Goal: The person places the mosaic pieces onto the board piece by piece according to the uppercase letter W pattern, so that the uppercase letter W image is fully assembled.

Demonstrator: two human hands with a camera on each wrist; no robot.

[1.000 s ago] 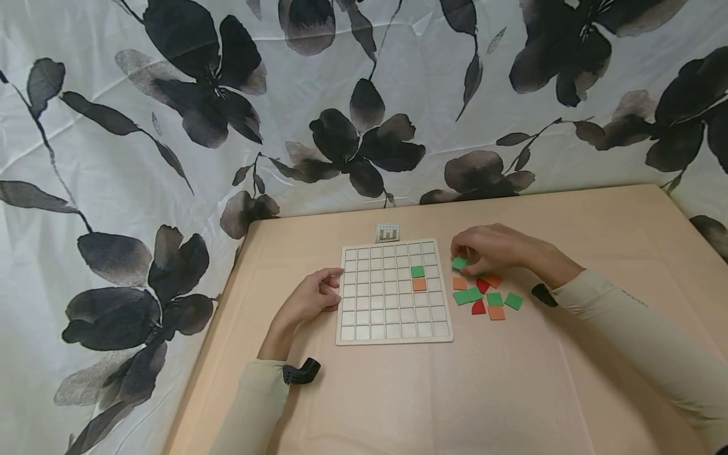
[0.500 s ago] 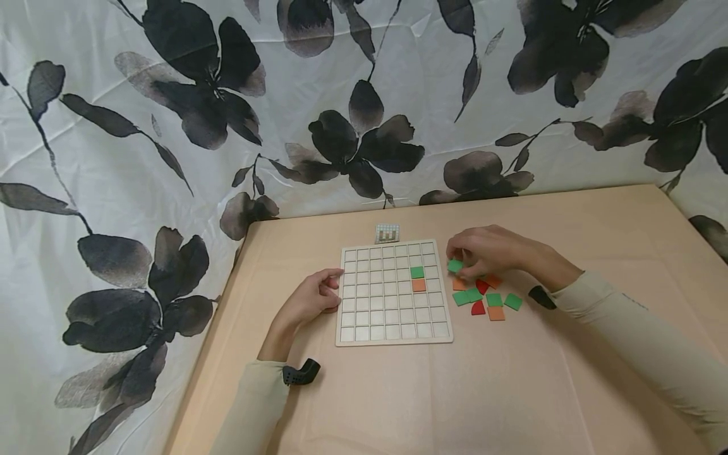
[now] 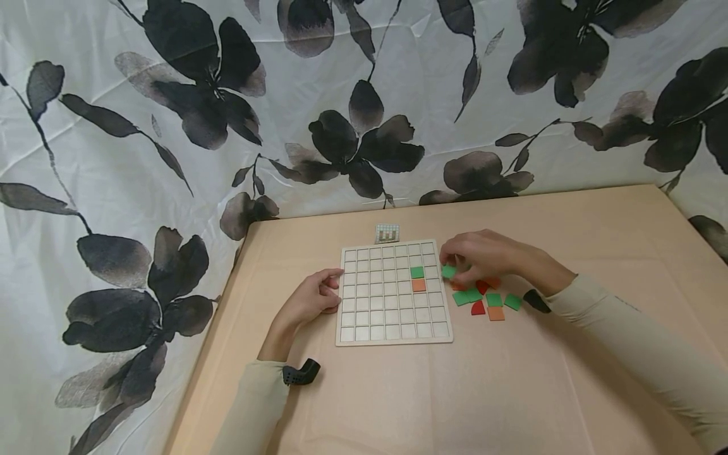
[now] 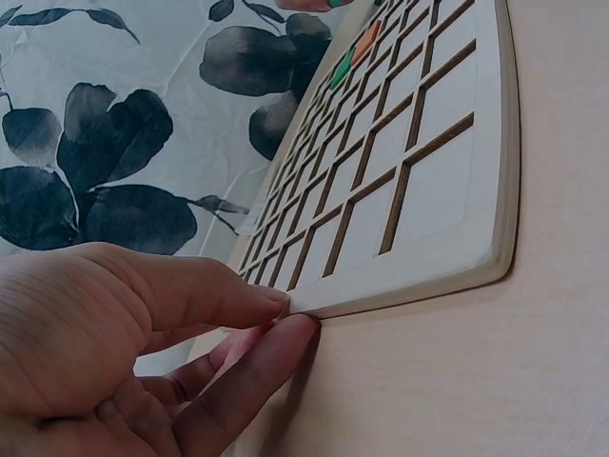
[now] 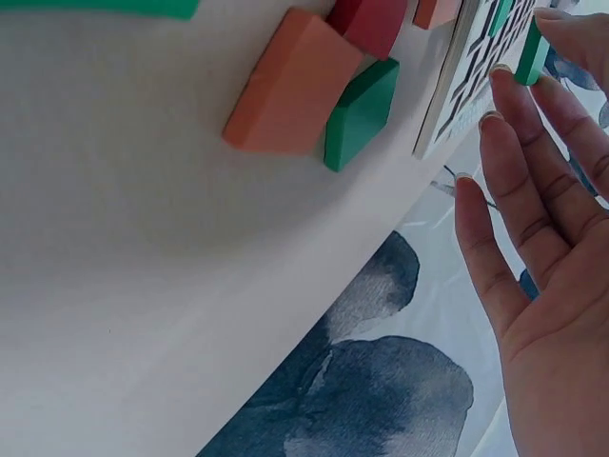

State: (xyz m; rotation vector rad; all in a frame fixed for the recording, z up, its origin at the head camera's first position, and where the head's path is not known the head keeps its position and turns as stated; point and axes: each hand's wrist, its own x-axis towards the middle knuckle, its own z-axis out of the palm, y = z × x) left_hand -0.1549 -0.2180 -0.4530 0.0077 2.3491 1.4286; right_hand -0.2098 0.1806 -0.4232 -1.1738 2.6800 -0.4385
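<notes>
My right hand point(image 3: 483, 254) pinches a green square tile point(image 3: 448, 272) between thumb and fingers, just off the right edge of a white grid board point(image 3: 375, 303). In the right wrist view this green tile point(image 5: 532, 55) stands on edge between the fingertips. My left hand point(image 3: 307, 297) touches the board's left edge; in the left wrist view the thumb point(image 4: 262, 297) and a finger point(image 4: 276, 357) lie against the rim. On the board, a green tile point(image 3: 418, 272) sits directly above an orange tile point(image 3: 418, 285) in the same column.
Loose tiles lie right of the board, among them green point(image 3: 513, 302), orange point(image 3: 496, 313) and red point(image 3: 478, 308) ones. Some are partly under the right hand. A small printed card point(image 3: 387, 233) lies behind the board. A floral curtain point(image 3: 421, 76) hangs beyond the wooden table point(image 3: 409, 398).
My right hand has moved left and slightly nearer, carrying the green tile from above the loose pieces to the board's right edge. The left hand and board have not moved.
</notes>
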